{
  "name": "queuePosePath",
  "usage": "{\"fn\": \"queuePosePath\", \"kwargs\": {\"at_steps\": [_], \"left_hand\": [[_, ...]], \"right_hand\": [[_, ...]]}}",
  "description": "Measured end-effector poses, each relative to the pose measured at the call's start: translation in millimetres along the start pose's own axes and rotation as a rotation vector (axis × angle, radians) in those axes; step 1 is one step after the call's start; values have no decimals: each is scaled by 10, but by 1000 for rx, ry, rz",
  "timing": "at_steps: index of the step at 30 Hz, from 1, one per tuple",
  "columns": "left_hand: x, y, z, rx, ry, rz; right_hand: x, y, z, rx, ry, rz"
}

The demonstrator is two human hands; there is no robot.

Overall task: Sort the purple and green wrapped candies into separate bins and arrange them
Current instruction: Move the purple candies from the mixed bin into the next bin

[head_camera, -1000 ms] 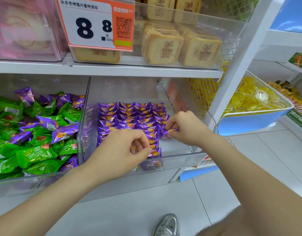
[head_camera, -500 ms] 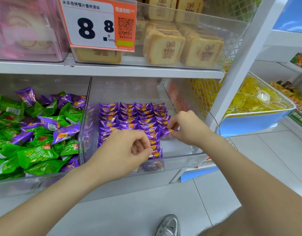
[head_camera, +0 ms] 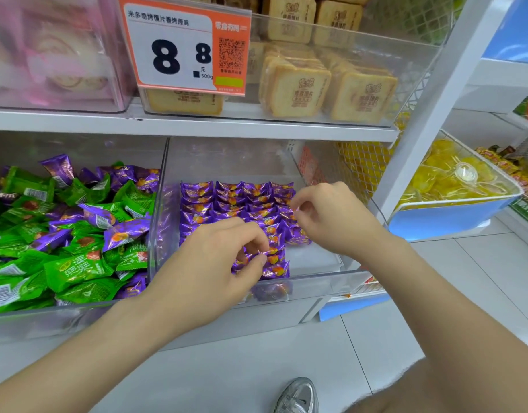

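Now, shiny purple candies (head_camera: 227,204) rowed in right bin (head_camera: 316,283), green candies (head_camera: 78,269) heaped in left bin (head_camera: 48,321), left hand (head_camera: 209,269), right hand (head_camera: 334,222) each pinching purple

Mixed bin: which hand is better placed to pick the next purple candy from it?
Probably left: both hands pinch purple candies, but the left hand is beside the mixed bin; the right hand is farther right.

right hand (head_camera: 331,219) farther back, along purple candies (head_camera: 235,204)

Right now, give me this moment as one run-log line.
step: arranging purple rows in right bin | left grip: pinches front candy | right grip: pinches side candy | left bin: green and purple mixed
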State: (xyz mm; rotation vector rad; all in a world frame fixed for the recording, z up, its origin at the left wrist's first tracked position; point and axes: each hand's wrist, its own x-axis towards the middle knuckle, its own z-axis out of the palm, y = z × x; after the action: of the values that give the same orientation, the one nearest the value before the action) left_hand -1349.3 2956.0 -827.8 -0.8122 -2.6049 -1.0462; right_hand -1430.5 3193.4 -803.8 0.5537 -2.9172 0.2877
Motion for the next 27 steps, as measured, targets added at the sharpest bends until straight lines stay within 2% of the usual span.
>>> {"fn": "queuePosePath", "kwargs": {"at_steps": [3,6,10,14,17,21,23,27], "left_hand": [[-89,137,-298,100,158,33],[-216,170,-642,125,275,-180],[-366,-226,-1154,287,107,-493],[-504,-730,-1574,399,-31,-526],[-632,-1013,-1725,432,-180,-615],[-687,-1168,-1738,423,-357,-792],[-665,-1188,-1703,487,-388,-777],[-627,-1227,-1710,481,-334,-779]], "right_hand": [[-69,-587,-187,284,-71,-189],[-101,-1088,-188,345,-75,-297],[-9,-1496,-72,254,28,-324],[126,-1807,30,271,78,-438],[264,-1997,195,196,-21,-518],[429,-2232,385,-23,-175,-533],[480,-2326,413,-152,-194,-521],[564,-2436,455,-257,-196,-526]]}}
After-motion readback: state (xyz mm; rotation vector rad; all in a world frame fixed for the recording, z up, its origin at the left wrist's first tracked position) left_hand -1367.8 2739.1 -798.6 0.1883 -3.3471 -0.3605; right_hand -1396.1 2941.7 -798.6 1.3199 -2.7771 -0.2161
